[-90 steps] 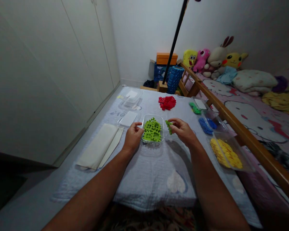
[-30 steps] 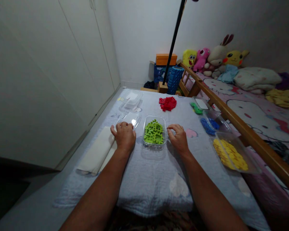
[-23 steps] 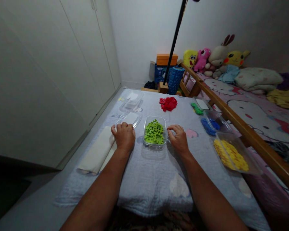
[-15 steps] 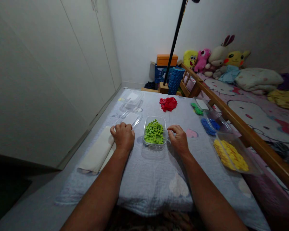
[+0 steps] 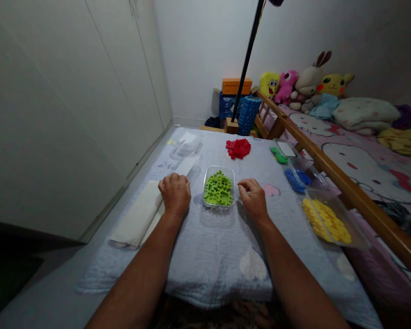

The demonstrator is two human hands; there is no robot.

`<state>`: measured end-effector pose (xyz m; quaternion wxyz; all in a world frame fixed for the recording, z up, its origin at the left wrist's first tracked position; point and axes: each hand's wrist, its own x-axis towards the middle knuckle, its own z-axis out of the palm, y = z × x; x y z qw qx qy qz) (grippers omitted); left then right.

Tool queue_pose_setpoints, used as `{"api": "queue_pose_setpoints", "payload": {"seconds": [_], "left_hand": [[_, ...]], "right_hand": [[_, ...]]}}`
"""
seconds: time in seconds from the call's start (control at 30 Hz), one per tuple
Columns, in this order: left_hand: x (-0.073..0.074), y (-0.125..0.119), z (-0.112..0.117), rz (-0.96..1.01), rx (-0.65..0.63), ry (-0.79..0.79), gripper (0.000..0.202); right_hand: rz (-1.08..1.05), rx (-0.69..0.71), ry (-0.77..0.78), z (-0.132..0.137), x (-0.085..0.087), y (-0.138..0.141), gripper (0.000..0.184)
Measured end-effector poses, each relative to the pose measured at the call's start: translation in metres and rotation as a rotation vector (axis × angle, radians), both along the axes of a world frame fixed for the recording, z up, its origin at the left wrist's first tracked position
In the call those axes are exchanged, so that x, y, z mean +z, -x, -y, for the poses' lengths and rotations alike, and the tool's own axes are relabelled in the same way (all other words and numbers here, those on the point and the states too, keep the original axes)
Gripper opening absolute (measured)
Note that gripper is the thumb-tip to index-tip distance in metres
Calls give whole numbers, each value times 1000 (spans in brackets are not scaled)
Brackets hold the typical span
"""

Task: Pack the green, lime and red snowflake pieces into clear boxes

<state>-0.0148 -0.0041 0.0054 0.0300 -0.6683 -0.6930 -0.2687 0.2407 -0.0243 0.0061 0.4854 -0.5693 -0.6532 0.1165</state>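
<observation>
A clear plastic container [image 5: 204, 203] with light-green interlocking toy pieces [image 5: 218, 189] in it stands between my two hands. To its left, my left hand [image 5: 174, 192] is closed, knuckles up, at the near edge of a clear lid [image 5: 189, 164]; the fingertips are hidden behind the hand. On the other side, my right hand [image 5: 253, 196] has its fingers curled together, tips just beside the container's right rim. Whether anything is in that pinch cannot be made out. A folded cream cloth [image 5: 135, 214] lies by my left wrist.
Red pieces [image 5: 238, 148] lie heaped at the back. Clear containers of green [image 5: 279, 155], blue [image 5: 296, 179] and yellow pieces [image 5: 325, 221] line the right side, near a wooden bed rail [image 5: 342, 187]. More clear plasticware [image 5: 189, 139] sits back left.
The clear lid by my left hand shows a different tilt, its rim less distinct than before. Both hands and the container stay nearly in place; the view shifts slightly.
</observation>
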Motion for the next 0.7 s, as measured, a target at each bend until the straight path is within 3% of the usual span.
{"api": "queue_pose_setpoints", "payload": {"seconds": [0.27,0.4,0.57,0.7], "left_hand": [[15,-3,4,377,-227,-209,6],[19,-2,10,641,-225,-274,8],[19,3,8,1158,-215,-253,19],[22,11,2,1659,-187,-122,25]], "right_hand": [[-13,-19,-46,2,4,0,17],[-26,-30,-46,3,6,0,17],[-29,-36,-53,4,7,2,16],[-25,-37,-68,4,7,2,17]]}}
